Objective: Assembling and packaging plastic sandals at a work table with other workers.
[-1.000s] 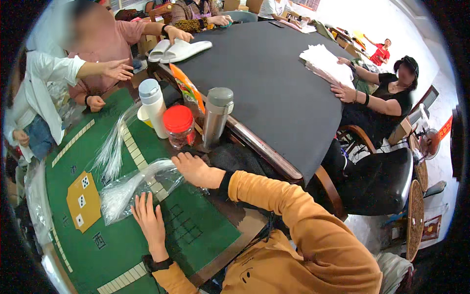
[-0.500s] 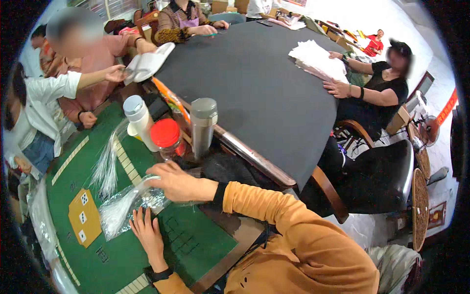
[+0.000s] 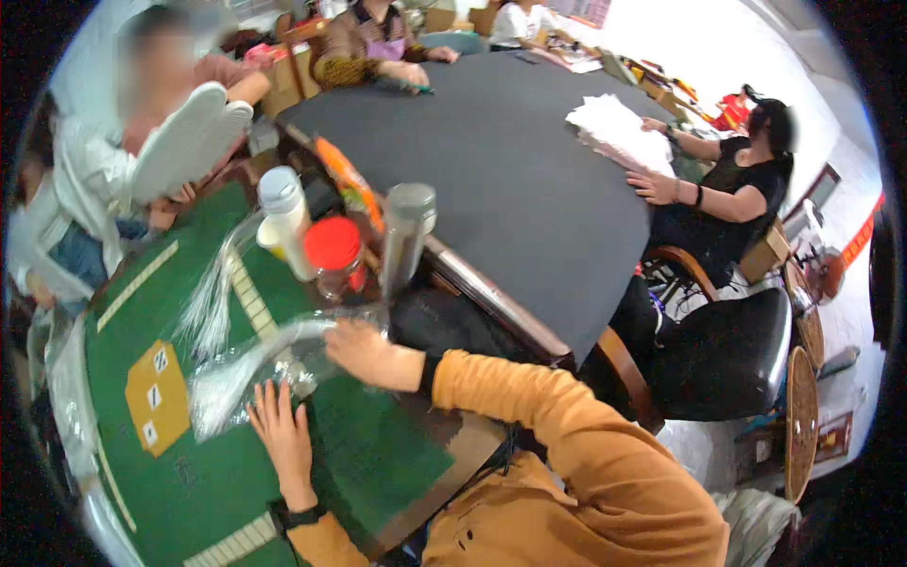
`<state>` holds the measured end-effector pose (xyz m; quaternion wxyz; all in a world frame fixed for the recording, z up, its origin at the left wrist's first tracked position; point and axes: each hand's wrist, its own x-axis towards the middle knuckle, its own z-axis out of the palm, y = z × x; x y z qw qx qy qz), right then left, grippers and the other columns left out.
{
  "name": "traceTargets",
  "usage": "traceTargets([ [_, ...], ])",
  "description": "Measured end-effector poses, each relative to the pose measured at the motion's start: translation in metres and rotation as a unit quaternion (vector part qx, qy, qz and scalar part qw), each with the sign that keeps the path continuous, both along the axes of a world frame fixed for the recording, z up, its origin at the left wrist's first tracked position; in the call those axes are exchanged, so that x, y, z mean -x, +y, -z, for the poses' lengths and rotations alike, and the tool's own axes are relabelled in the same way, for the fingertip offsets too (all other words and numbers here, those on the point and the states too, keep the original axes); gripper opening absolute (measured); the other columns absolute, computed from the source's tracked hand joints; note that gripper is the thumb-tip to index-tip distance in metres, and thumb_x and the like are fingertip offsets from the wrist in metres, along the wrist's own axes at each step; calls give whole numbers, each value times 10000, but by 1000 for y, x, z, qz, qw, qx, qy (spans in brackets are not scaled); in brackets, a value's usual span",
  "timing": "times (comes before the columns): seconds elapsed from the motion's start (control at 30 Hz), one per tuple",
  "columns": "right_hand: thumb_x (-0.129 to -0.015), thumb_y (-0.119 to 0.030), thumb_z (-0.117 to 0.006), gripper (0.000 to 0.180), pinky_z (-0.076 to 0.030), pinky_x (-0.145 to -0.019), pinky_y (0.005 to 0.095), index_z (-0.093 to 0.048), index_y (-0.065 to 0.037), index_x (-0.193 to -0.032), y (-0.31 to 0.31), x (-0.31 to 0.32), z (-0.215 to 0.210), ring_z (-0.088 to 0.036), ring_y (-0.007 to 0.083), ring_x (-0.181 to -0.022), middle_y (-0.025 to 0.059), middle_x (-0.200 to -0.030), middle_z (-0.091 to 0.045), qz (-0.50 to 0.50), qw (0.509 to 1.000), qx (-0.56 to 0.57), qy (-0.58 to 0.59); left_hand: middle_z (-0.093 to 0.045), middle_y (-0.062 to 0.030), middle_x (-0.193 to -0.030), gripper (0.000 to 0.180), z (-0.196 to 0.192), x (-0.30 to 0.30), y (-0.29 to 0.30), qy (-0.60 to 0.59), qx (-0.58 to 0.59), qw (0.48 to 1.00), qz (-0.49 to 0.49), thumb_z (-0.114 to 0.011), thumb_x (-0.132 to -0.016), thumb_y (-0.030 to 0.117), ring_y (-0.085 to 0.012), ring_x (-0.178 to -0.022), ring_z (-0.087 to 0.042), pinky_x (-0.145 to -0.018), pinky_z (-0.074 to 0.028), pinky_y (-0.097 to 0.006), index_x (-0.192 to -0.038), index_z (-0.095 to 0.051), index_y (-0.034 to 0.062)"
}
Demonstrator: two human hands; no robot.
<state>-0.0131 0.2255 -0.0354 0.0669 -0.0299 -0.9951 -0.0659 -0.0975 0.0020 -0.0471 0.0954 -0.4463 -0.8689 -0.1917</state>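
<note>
My left hand (image 3: 281,437) lies flat with its fingers spread, the fingertips on the near edge of a clear plastic bag (image 3: 304,374). A bundle of white strands (image 3: 231,383) lies in the bag and curves up toward my right hand (image 3: 371,357). That hand is closed at the bundle's far end, its fingertips partly hidden under the hand. A second bunch of loose white strands (image 3: 210,317) rests farther off on the green mat (image 3: 378,463).
Behind the bag stand a red-lidded jar (image 3: 333,248), a steel tumbler (image 3: 408,241) and a white bottle (image 3: 286,213). A mustard card (image 3: 159,402) lies at left. Beyond is a dark table (image 3: 482,170) with people around it; one at left handles pale slippers (image 3: 189,142).
My right hand has moved right, drawing away from my left hand, which stays in place. The person at left has lifted the slippers nearer to the mat's far left.
</note>
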Motion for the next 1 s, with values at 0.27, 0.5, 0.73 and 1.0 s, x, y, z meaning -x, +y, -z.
traceTargets([
  [0.27,-846,-207,-679,496,-431,-1021,399,-559,-20,-1289,-49,-100,-102,-514,296,-1258,139,-1314,-558,-197,953,226,-29,-415,-141,-1500,436,-7,-4,3,2,-4,1000,-1,-626,-944,165,-346,-1431,-322,-1193,-184,-562,-1371,-544,136],
  [0.5,-876,-220,-655,453,-498,-928,427,-556,-20,-1270,-44,-193,-76,-595,334,-1095,151,-1169,-603,-103,946,290,-100,-407,-133,-1512,435,-1,-2,0,-6,-7,1000,2,-597,-969,180,-341,-1439,-312,-1199,-181,-561,-1395,-526,136],
  [0.73,-942,-221,-578,396,-517,-927,436,-556,-2,-1271,-26,-224,-88,-619,360,-1081,187,-1193,-615,-33,918,388,-72,-413,-122,-1508,412,-10,-6,-7,-35,-21,999,16,-570,-985,188,-356,-1433,-316,-1197,-182,-557,-1390,-528,122],
  [1.0,-924,-148,-601,302,-545,-863,400,-631,-13,-1193,-5,-233,-140,-661,348,-1013,166,-1116,-672,-27,920,391,30,-581,-120,-1358,283,-102,-57,-17,-152,-155,975,53,-622,-930,95,-360,-1382,-416,-1138,-332,-492,-1205,-673,51],
])
